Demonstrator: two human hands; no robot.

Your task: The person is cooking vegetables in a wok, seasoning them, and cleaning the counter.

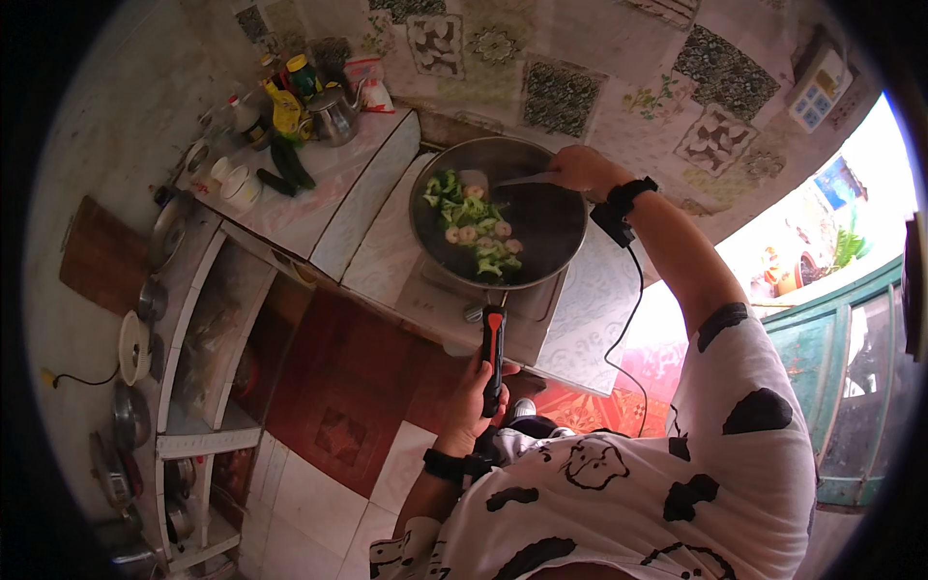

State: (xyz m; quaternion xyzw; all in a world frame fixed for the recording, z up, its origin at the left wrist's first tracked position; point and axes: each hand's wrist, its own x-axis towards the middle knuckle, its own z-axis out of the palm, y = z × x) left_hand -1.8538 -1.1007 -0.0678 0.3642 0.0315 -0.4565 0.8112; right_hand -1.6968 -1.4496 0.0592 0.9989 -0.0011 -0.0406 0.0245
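Note:
My left hand (480, 395) grips the black and orange handle (494, 355) of a large dark frying pan (547, 246). The pan sits over a stove (435, 293) on the tiled counter. Broccoli florets (464, 206) and pink shrimp (467, 233) lie in the left and middle part of the pan. Over the pan's far right rim, my right hand (583, 170) is closed around the handle of a spatula (518, 180). The spatula's pale blade reaches the food near the upper left. Both wrists wear black bands.
Cucumbers (290, 163), white cups (239, 187), a metal kettle (333, 114) and several bottles (250, 123) stand on the left counter. A black cable (629, 319) hangs by my right arm. Pots and lids hang along the left wall, beside white shelves (206, 438). A green-framed window (834, 341) is at right.

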